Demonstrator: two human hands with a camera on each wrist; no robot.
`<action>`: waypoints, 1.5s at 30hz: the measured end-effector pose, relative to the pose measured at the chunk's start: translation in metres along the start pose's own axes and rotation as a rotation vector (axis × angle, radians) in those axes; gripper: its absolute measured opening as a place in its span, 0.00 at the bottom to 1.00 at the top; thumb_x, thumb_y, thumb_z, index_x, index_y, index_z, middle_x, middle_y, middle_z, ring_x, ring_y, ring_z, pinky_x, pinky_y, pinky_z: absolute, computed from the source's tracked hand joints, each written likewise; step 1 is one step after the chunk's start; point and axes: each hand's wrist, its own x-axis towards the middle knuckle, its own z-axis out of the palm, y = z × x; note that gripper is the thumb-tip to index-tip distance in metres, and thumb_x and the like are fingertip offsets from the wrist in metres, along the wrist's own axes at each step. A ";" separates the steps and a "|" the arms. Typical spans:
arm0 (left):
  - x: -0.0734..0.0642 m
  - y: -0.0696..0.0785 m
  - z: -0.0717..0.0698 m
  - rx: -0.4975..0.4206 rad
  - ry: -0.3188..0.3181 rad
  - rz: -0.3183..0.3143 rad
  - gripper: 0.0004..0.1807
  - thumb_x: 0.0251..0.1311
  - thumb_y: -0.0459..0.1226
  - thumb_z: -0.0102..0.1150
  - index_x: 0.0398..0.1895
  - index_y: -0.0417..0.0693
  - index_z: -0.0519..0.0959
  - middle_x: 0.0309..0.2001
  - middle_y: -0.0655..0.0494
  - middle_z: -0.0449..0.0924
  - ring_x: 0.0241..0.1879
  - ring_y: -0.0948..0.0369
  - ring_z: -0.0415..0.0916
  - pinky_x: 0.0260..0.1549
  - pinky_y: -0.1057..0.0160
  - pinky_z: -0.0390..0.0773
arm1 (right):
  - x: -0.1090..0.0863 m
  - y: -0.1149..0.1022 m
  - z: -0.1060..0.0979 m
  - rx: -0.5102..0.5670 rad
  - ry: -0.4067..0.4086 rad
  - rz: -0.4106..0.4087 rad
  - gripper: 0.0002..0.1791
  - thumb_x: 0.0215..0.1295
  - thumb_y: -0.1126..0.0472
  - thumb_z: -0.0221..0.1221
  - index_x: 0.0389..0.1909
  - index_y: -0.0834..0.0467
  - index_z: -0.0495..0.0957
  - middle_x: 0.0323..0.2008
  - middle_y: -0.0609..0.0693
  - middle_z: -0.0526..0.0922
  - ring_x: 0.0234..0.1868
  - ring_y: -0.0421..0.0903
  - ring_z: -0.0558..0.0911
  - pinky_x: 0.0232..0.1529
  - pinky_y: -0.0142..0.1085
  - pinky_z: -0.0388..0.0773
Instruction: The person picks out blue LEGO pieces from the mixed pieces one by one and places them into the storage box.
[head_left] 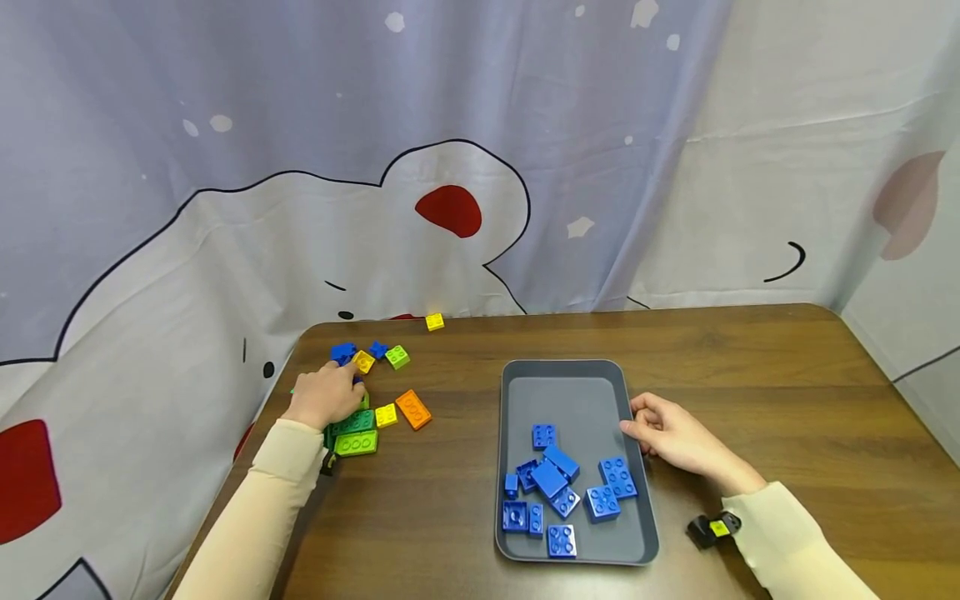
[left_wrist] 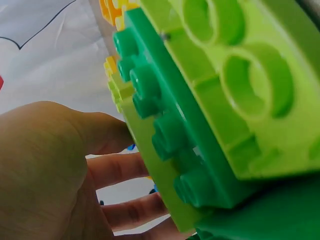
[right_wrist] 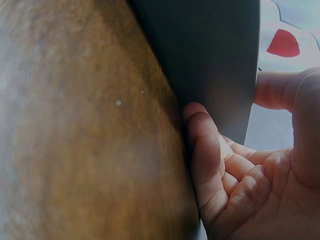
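"Reaching over the left side of the table (head_left: 442, 500), is the left hand (head_left: 326, 395) pinching anything?"

"That can't be told. In its wrist view the thumb and fingers stand apart, but their tips are hidden behind bricks."

"Which bricks lie around it?"

"A dark green brick (head_left: 354, 422) and a long lime brick (head_left: 356, 443) sit on its near side. A yellow brick (head_left: 386, 415) and an orange brick (head_left: 414, 409) lie to the right. Just past the fingertips come an amber brick (head_left: 363, 362), a blue star-shaped piece (head_left: 378, 350) and a small lime brick (head_left: 397, 357)."

"And the right hand (head_left: 671, 437)?"

"It grips the right wall of the grey tray (head_left: 570, 392), thumb at the rim, the other fingers bent against the outside."

"What does the tray hold?"

"Blue bricks (head_left: 550, 479), gathered in its near half, some overlapping, some studs up. It rests on the table, well apart from the loose bricks."

"Anything farther off?"

"One small yellow block (head_left: 435, 322) at the table's far edge, before a patterned curtain (head_left: 450, 83)."
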 end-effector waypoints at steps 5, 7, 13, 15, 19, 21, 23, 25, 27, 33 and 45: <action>0.001 0.004 0.003 -0.054 0.060 0.044 0.22 0.72 0.42 0.49 0.58 0.38 0.82 0.53 0.33 0.80 0.50 0.39 0.80 0.48 0.35 0.80 | 0.001 0.001 0.001 0.005 0.001 -0.004 0.23 0.74 0.56 0.61 0.57 0.70 0.72 0.24 0.49 0.76 0.23 0.39 0.75 0.27 0.32 0.74; 0.002 0.006 0.003 -0.073 0.080 0.055 0.20 0.71 0.41 0.50 0.55 0.39 0.83 0.50 0.35 0.81 0.48 0.41 0.80 0.46 0.37 0.82 | 0.001 0.002 0.001 0.007 0.001 -0.005 0.23 0.74 0.56 0.61 0.57 0.69 0.72 0.24 0.49 0.76 0.22 0.39 0.75 0.27 0.32 0.74; -0.002 0.011 0.001 -0.048 0.199 0.081 0.15 0.68 0.40 0.56 0.51 0.42 0.84 0.48 0.38 0.80 0.37 0.45 0.80 0.39 0.39 0.82 | 0.000 0.002 0.001 0.005 0.002 -0.007 0.23 0.74 0.56 0.61 0.57 0.69 0.72 0.24 0.48 0.76 0.22 0.39 0.75 0.27 0.32 0.74; -0.004 0.014 0.000 -0.024 0.274 0.109 0.13 0.66 0.38 0.59 0.50 0.43 0.83 0.47 0.38 0.80 0.34 0.46 0.80 0.35 0.41 0.82 | 0.000 0.002 0.000 0.004 0.004 -0.007 0.22 0.74 0.56 0.61 0.57 0.69 0.72 0.24 0.49 0.76 0.22 0.39 0.75 0.27 0.32 0.74; -0.010 0.027 -0.002 -0.014 0.408 0.190 0.14 0.64 0.35 0.65 0.51 0.41 0.81 0.46 0.39 0.80 0.31 0.46 0.82 0.31 0.44 0.84 | -0.001 0.002 0.000 0.000 0.004 -0.009 0.23 0.74 0.56 0.61 0.57 0.69 0.72 0.24 0.49 0.76 0.23 0.39 0.75 0.27 0.32 0.74; -0.014 0.036 -0.004 -0.024 0.447 0.229 0.16 0.63 0.35 0.67 0.52 0.40 0.79 0.45 0.39 0.80 0.32 0.45 0.82 0.32 0.44 0.85 | -0.001 0.002 0.001 -0.001 0.001 -0.008 0.23 0.74 0.56 0.61 0.57 0.70 0.71 0.24 0.49 0.76 0.23 0.39 0.75 0.27 0.32 0.74; -0.019 0.048 -0.008 -0.029 0.473 0.265 0.20 0.62 0.36 0.69 0.54 0.38 0.78 0.46 0.39 0.80 0.32 0.45 0.83 0.33 0.45 0.86 | -0.001 0.002 0.001 -0.006 0.000 -0.009 0.23 0.74 0.56 0.61 0.57 0.70 0.71 0.23 0.48 0.76 0.23 0.38 0.75 0.27 0.32 0.74; -0.024 0.060 -0.013 -0.036 0.481 0.295 0.22 0.62 0.37 0.71 0.56 0.39 0.78 0.46 0.40 0.80 0.32 0.47 0.83 0.33 0.47 0.86 | -0.001 0.002 0.001 -0.005 -0.002 -0.010 0.23 0.74 0.56 0.61 0.57 0.70 0.71 0.23 0.48 0.76 0.23 0.39 0.75 0.27 0.32 0.74; -0.030 0.072 -0.018 -0.053 0.484 0.324 0.22 0.62 0.37 0.72 0.57 0.40 0.78 0.48 0.42 0.79 0.32 0.48 0.83 0.34 0.49 0.86 | 0.000 0.001 0.001 -0.005 -0.005 -0.009 0.22 0.74 0.57 0.61 0.56 0.71 0.71 0.23 0.48 0.76 0.23 0.39 0.75 0.27 0.32 0.74; -0.045 0.107 -0.028 -0.110 0.491 0.432 0.21 0.61 0.36 0.72 0.56 0.43 0.79 0.48 0.46 0.78 0.35 0.52 0.83 0.39 0.53 0.86 | 0.001 0.001 -0.002 -0.003 -0.001 -0.006 0.22 0.74 0.57 0.61 0.56 0.71 0.71 0.23 0.48 0.76 0.23 0.38 0.75 0.27 0.32 0.74; -0.065 0.159 -0.026 -0.085 0.503 0.569 0.22 0.60 0.39 0.74 0.57 0.51 0.81 0.48 0.53 0.80 0.40 0.56 0.82 0.45 0.51 0.83 | 0.001 0.002 -0.002 -0.007 -0.009 0.007 0.22 0.74 0.56 0.61 0.56 0.70 0.72 0.23 0.49 0.76 0.23 0.39 0.75 0.26 0.32 0.73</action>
